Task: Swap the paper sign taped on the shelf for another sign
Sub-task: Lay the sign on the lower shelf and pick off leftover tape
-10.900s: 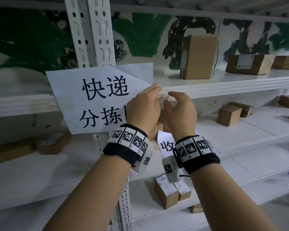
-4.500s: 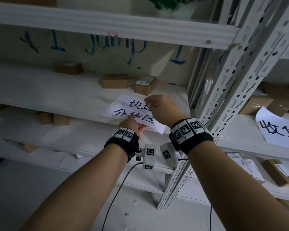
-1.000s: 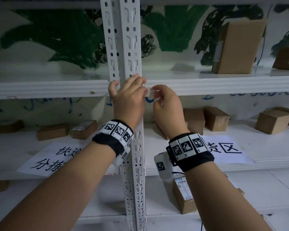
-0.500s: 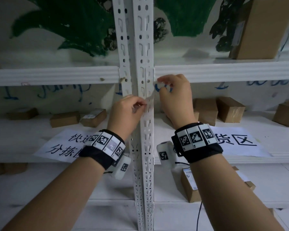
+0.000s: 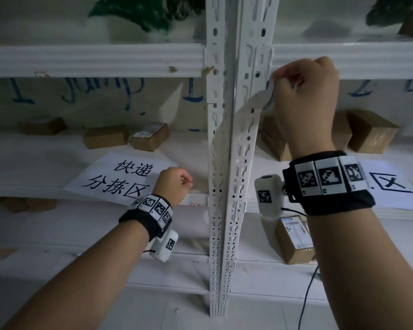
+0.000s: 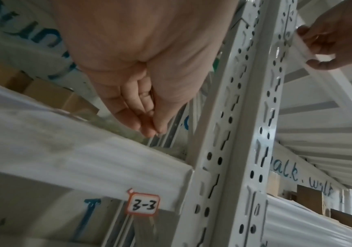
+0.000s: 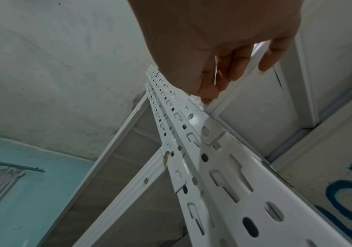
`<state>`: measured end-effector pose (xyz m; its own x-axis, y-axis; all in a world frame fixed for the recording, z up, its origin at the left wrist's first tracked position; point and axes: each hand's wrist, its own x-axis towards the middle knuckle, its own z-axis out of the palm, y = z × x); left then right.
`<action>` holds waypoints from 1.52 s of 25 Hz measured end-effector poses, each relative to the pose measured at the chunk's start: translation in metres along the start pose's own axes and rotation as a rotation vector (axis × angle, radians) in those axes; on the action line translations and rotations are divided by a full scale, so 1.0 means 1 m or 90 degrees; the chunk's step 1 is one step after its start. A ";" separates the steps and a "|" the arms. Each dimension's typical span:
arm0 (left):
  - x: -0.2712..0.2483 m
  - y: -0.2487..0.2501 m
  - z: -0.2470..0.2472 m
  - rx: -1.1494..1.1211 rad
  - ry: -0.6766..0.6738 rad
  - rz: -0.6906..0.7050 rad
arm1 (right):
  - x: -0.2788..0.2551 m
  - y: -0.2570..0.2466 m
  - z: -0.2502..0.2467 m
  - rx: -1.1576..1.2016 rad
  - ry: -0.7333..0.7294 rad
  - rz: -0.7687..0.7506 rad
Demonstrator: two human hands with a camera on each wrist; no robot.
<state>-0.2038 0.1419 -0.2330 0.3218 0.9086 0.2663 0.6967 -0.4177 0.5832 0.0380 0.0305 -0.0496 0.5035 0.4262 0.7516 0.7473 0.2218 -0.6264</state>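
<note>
My right hand (image 5: 279, 75) is up at the upper shelf beam (image 5: 93, 60), just right of the white upright (image 5: 227, 163), and grips a small roll of clear tape (image 6: 310, 50). A translucent tape strip (image 5: 250, 108) runs from it down and left across the upright. My left hand (image 5: 188, 184) is low, left of the upright, fingers pinched together (image 6: 149, 133) on what seems to be the strip's end. One paper sign with black characters (image 5: 119, 179) lies flat on the middle shelf by my left hand. A second sign (image 5: 391, 186) lies on the right, partly behind my right wrist.
Small cardboard boxes (image 5: 105, 139) stand at the back of the middle shelf on the left, larger ones (image 5: 370, 134) on the right. Another box (image 5: 293, 241) sits on the lower shelf. A small "3-3" label (image 6: 143, 205) is stuck on the shelf edge.
Since half a second ago my left hand has dropped from beside my right hand to middle-shelf level, drawing the tape out. My right hand stays at the beam. The first sign was earlier laid on the shelf.
</note>
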 end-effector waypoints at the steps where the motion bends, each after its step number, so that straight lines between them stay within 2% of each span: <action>1: 0.000 -0.006 0.001 0.000 -0.016 0.008 | 0.000 0.000 0.002 -0.004 0.009 0.007; 6: 0.003 -0.013 0.001 0.028 -0.071 0.061 | -0.004 -0.003 0.006 -0.015 0.038 0.020; 12: 0.006 -0.021 0.009 0.160 -0.102 0.032 | -0.007 -0.007 0.006 -0.028 0.042 0.017; 15: 0.000 -0.020 0.010 0.228 -0.093 0.054 | -0.007 -0.014 0.005 -0.020 0.034 0.043; 18: -0.003 -0.007 -0.006 0.234 -0.039 0.094 | -0.013 -0.026 0.009 0.032 0.040 0.061; 21: -0.003 0.020 -0.037 0.166 0.044 0.156 | -0.025 -0.047 0.023 0.078 0.054 -0.025; 25: 0.005 0.081 -0.093 0.067 0.226 0.227 | -0.030 -0.072 0.048 0.078 -0.002 -0.117; 29: 0.020 0.124 -0.133 -0.013 0.334 0.340 | -0.027 -0.074 0.062 -0.025 -0.020 -0.134; 34: 0.032 0.141 -0.145 -0.041 0.385 0.387 | -0.029 -0.064 0.072 -0.122 -0.036 -0.147; 38: 0.045 0.134 -0.138 -0.016 0.366 0.405 | -0.029 -0.063 0.075 -0.135 -0.002 -0.165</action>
<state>-0.1841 0.1273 -0.0369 0.2665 0.3642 0.8924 0.4777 -0.8540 0.2059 -0.0567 0.0702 -0.0478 0.2841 0.3829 0.8790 0.9237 0.1363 -0.3580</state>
